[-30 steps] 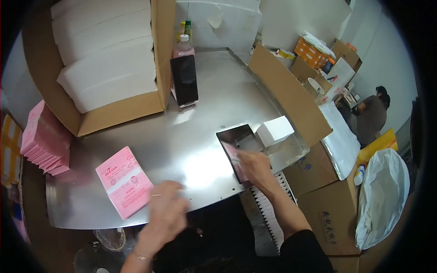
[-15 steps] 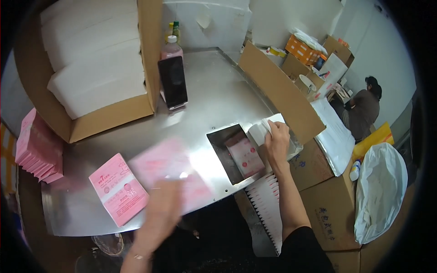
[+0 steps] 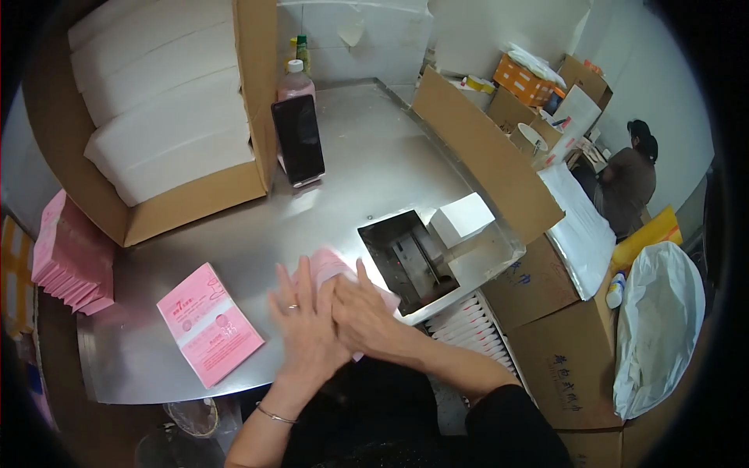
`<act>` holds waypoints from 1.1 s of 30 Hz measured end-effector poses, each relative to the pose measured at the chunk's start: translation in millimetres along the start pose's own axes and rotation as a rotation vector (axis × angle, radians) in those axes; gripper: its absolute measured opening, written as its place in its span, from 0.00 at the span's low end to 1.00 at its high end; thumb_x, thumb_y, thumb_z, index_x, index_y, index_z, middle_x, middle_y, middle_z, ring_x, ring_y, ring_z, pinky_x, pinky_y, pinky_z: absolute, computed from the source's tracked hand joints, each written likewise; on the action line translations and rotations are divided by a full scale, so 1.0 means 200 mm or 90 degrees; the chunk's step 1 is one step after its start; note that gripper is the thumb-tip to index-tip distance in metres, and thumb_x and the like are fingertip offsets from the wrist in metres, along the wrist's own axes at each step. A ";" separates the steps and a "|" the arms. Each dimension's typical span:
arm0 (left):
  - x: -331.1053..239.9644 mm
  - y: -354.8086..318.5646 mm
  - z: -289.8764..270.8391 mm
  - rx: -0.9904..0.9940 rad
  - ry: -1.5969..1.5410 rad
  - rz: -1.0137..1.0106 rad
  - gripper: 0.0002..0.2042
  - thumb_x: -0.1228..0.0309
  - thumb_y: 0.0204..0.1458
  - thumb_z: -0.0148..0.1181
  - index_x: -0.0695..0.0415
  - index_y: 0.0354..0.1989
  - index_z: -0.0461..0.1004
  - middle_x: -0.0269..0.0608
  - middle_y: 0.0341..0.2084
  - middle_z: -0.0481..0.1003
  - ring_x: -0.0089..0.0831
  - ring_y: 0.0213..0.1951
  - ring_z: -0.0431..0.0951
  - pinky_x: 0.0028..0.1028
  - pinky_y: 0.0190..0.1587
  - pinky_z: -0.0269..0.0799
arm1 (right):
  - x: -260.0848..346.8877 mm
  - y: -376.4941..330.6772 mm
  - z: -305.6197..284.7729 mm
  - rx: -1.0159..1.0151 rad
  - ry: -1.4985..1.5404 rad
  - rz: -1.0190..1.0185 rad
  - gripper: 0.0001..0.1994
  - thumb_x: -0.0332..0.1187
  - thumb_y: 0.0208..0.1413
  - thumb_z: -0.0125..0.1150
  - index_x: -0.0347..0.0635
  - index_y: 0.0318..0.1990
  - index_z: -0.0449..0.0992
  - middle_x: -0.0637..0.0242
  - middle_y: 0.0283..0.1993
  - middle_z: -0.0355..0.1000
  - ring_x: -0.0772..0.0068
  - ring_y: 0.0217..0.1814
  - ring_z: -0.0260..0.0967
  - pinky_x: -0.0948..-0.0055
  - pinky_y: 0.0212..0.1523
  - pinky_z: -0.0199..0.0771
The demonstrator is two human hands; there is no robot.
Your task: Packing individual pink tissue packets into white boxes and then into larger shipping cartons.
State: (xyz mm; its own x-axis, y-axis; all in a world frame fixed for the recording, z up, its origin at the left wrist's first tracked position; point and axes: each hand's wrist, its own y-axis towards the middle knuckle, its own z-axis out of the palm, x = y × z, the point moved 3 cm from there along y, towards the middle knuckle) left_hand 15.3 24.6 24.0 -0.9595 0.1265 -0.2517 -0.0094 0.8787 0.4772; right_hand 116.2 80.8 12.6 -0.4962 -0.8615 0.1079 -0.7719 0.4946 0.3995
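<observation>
While the left hand (image 3: pixel 312 335) is resting spread and the right hand (image 3: pixel 365 316) is half-curling, its hold hidden, the pink bag (image 3: pixel 328 264) is lying beneath both on the table (image 3: pixel 234 243), its long axis unclear.

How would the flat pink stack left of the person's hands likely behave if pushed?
The pink stack would probably slide rather than tip, lying low and flat on the shiny metal table. Its straight-edged shape makes rolling unlikely.

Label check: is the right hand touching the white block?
No, the right hand is over a pink wrapper, apart from the white block.
</observation>
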 end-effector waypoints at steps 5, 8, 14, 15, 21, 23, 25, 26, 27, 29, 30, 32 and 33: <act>0.08 -0.07 -0.02 0.045 0.037 0.034 0.26 0.61 0.45 0.63 0.55 0.56 0.73 0.50 0.57 0.68 0.51 0.53 0.67 0.46 0.48 0.61 | -0.37 -0.17 -0.37 -0.149 -0.088 0.232 0.11 0.23 0.47 0.59 0.35 0.41 0.74 0.55 0.41 0.73 0.51 0.47 0.73 0.48 0.55 0.67; 0.02 -0.02 -0.03 0.038 0.081 0.043 0.26 0.58 0.48 0.63 0.54 0.57 0.73 0.49 0.49 0.70 0.44 0.44 0.69 0.40 0.41 0.60 | -0.67 -0.25 -0.43 -0.228 -0.359 0.309 0.12 0.33 0.56 0.63 0.38 0.45 0.76 0.58 0.39 0.69 0.55 0.45 0.68 0.49 0.47 0.64; -0.03 0.01 -0.05 0.052 0.078 0.073 0.31 0.47 0.48 0.65 0.55 0.56 0.74 0.49 0.41 0.69 0.47 0.44 0.68 0.46 0.46 0.60 | -0.81 -0.30 -0.39 -0.231 -0.266 0.391 0.08 0.32 0.57 0.60 0.37 0.30 0.79 0.59 0.34 0.71 0.56 0.43 0.67 0.56 0.44 0.65; -0.01 0.02 -0.04 0.054 0.079 0.072 0.31 0.47 0.48 0.65 0.55 0.56 0.74 0.49 0.41 0.69 0.47 0.44 0.68 0.46 0.46 0.60 | -0.81 -0.29 -0.39 -0.229 -0.263 0.391 0.08 0.32 0.57 0.60 0.37 0.30 0.79 0.59 0.34 0.71 0.56 0.43 0.67 0.56 0.44 0.65; 0.01 0.06 -0.07 0.114 0.059 0.099 0.25 0.49 0.50 0.64 0.58 0.47 0.75 0.49 0.43 0.70 0.45 0.47 0.70 0.52 0.50 0.63 | -0.82 -0.36 -0.38 -0.232 -0.184 0.410 0.07 0.28 0.55 0.60 0.36 0.38 0.80 0.56 0.36 0.70 0.54 0.44 0.68 0.55 0.46 0.65; -0.01 0.03 -0.06 0.216 0.016 0.019 0.20 0.54 0.52 0.63 0.58 0.45 0.74 0.50 0.44 0.69 0.45 0.45 0.70 0.52 0.53 0.65 | -0.82 -0.38 -0.39 -0.305 -0.194 0.362 0.15 0.23 0.51 0.60 0.37 0.47 0.79 0.55 0.40 0.72 0.52 0.49 0.68 0.56 0.47 0.66; -0.03 -0.01 -0.05 0.187 0.020 0.042 0.18 0.57 0.53 0.62 0.58 0.44 0.74 0.50 0.44 0.70 0.45 0.45 0.71 0.50 0.51 0.67 | -0.78 -0.38 -0.41 -0.317 -0.197 0.326 0.18 0.21 0.49 0.59 0.37 0.50 0.78 0.55 0.43 0.73 0.51 0.51 0.69 0.56 0.49 0.67; -0.03 -0.02 -0.05 0.156 0.020 0.064 0.16 0.60 0.54 0.61 0.59 0.43 0.74 0.50 0.43 0.70 0.44 0.45 0.71 0.48 0.49 0.70 | -0.75 -0.37 -0.43 -0.328 -0.202 0.288 0.21 0.19 0.47 0.59 0.37 0.53 0.77 0.54 0.46 0.74 0.51 0.53 0.70 0.56 0.51 0.68; -0.04 -0.03 -0.05 0.181 -0.064 0.083 0.16 0.64 0.53 0.61 0.60 0.46 0.74 0.51 0.44 0.70 0.45 0.46 0.71 0.44 0.43 0.72 | -0.68 -0.34 -0.41 -0.332 -0.176 0.256 0.21 0.19 0.48 0.58 0.36 0.52 0.76 0.54 0.48 0.75 0.50 0.54 0.70 0.56 0.53 0.68; -0.01 -0.07 -0.01 0.166 -0.110 0.090 0.19 0.64 0.50 0.62 0.61 0.48 0.73 0.51 0.44 0.70 0.46 0.46 0.71 0.44 0.41 0.73 | -0.44 -0.28 -0.32 -0.325 -0.070 0.148 0.21 0.19 0.46 0.58 0.34 0.52 0.75 0.51 0.50 0.75 0.48 0.55 0.72 0.53 0.58 0.68; 0.00 -0.07 0.00 0.142 -0.156 0.103 0.22 0.65 0.47 0.64 0.62 0.50 0.72 0.51 0.45 0.69 0.47 0.46 0.71 0.44 0.40 0.73 | -0.28 -0.25 -0.26 -0.304 -0.004 0.017 0.20 0.22 0.48 0.58 0.34 0.52 0.74 0.49 0.51 0.74 0.47 0.55 0.71 0.51 0.56 0.69; 0.09 -0.05 -0.03 0.197 -0.176 0.013 0.30 0.65 0.40 0.67 0.60 0.55 0.71 0.51 0.42 0.69 0.48 0.44 0.71 0.43 0.40 0.72 | 0.05 -0.24 -0.21 -0.074 0.087 -0.096 0.17 0.31 0.53 0.56 0.36 0.51 0.75 0.49 0.52 0.70 0.47 0.55 0.70 0.42 0.57 0.67; 0.12 -0.04 -0.08 0.144 -0.160 0.029 0.33 0.66 0.37 0.68 0.56 0.58 0.71 0.50 0.39 0.68 0.48 0.41 0.72 0.43 0.39 0.71 | 0.15 -0.29 -0.18 -0.117 0.021 -0.181 0.17 0.32 0.53 0.57 0.36 0.50 0.75 0.51 0.47 0.70 0.47 0.51 0.70 0.35 0.64 0.59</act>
State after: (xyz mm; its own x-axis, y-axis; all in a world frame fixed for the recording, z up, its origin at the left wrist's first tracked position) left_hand -11.9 13.5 28.3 -0.8580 0.2525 -0.4472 0.1213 0.9458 0.3013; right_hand 159.9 21.3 24.5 -0.2561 -0.9666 -0.0038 -0.7917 0.2075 0.5746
